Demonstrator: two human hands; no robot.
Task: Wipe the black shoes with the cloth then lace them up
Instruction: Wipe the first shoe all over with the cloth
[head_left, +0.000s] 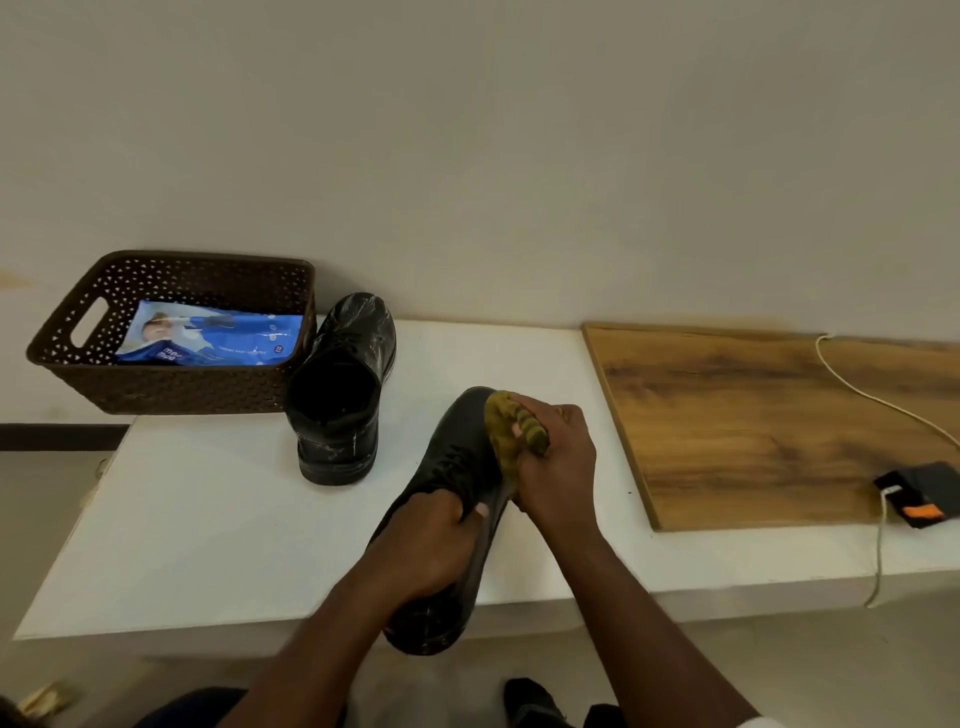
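Head view: a black shoe (457, 499) is held at lower centre of the frame, its long axis running from the heel at lower left, which overhangs the near edge of the white table (208, 519), up to the toe at upper right. The left hand (431, 545) grips the shoe round its opening, fingers curled over the collar. The right hand (556, 467) is clenched round a yellow-green cloth (506, 431) and presses it against the right side of the shoe near the toe. A second black shoe (343, 389) stands upright on the table to the upper left, toe pointing away toward the wall, heel toward the viewer, well apart from the held shoe. Just beside its left flank, at the table's far left corner, sits a brown perforated basket (156, 389) containing a blue packet (208, 335). Bare white tabletop extends left of the held shoe to the table's left edge. To the right lies a wooden board (779, 415), with a white cable (878, 400) crossing it and a black-and-orange device (919, 493) at its lower right corner.
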